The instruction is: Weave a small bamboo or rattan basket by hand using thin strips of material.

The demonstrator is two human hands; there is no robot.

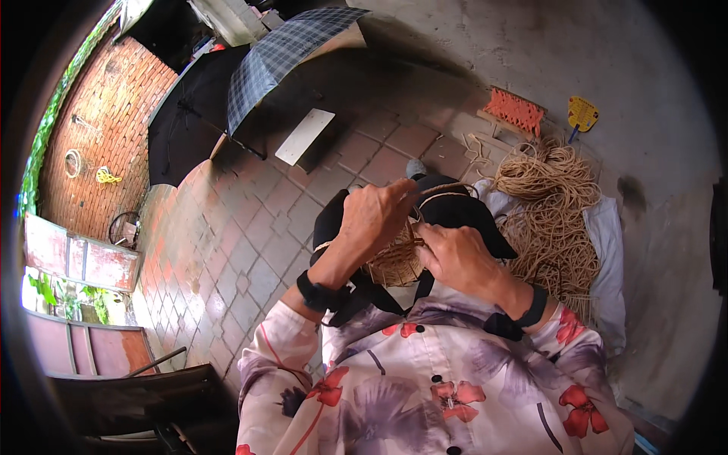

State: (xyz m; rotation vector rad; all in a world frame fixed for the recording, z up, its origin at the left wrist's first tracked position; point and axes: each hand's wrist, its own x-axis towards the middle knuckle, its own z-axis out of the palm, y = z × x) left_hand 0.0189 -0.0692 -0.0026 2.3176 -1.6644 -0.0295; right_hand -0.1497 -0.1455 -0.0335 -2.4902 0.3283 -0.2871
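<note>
A partly woven tan basket [394,262] rests in my lap over black cloth. My left hand [375,212] is raised above it with fingers closed on a tan cord [447,189], which loops off to the right. My right hand [462,262] is at the basket's right side, fingers bent and pinched on its rim. The fingertips of both hands are partly hidden. A large tangled pile of tan cord [553,227] lies to my right on a white sheet [605,265].
Two open umbrellas, one black [178,133], one plaid [280,49], stand ahead-left. A white board [305,136] lies on the paving. An orange bench-like object [514,111] and yellow fan [582,114] are beside the right wall. Metal panels [80,254] stand left by a brick wall [87,136].
</note>
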